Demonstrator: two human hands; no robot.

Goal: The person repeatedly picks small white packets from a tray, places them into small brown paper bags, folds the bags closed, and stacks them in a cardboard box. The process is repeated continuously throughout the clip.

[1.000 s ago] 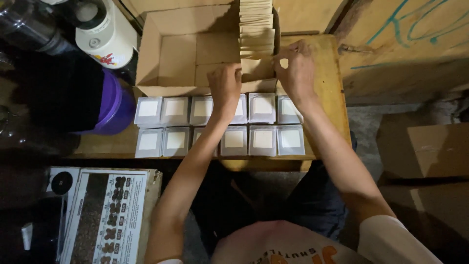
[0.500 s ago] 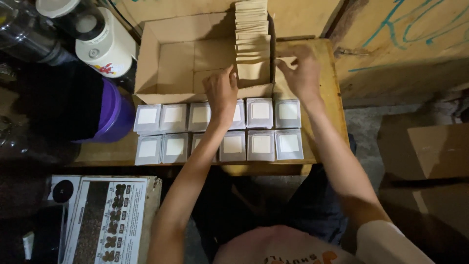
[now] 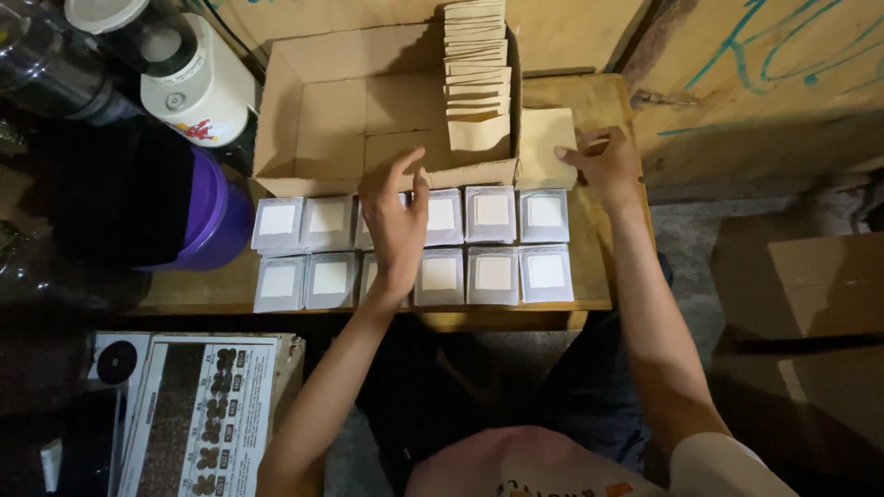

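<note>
Cardboard flap (image 3: 545, 145) in right hand (image 3: 603, 166), left hand (image 3: 394, 216) over boxes (image 3: 491, 213)

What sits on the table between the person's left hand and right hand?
In the head view, between the left hand and the right hand, a flat brown cardboard piece is pinched by the right hand, with white-topped small boxes below it.

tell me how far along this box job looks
Done: two rows of small grey boxes stand on the wooden table. In hand: the right hand holds a flat brown card; the left hand hovers over the rows. Left: a stack of cards in the carton.
</note>
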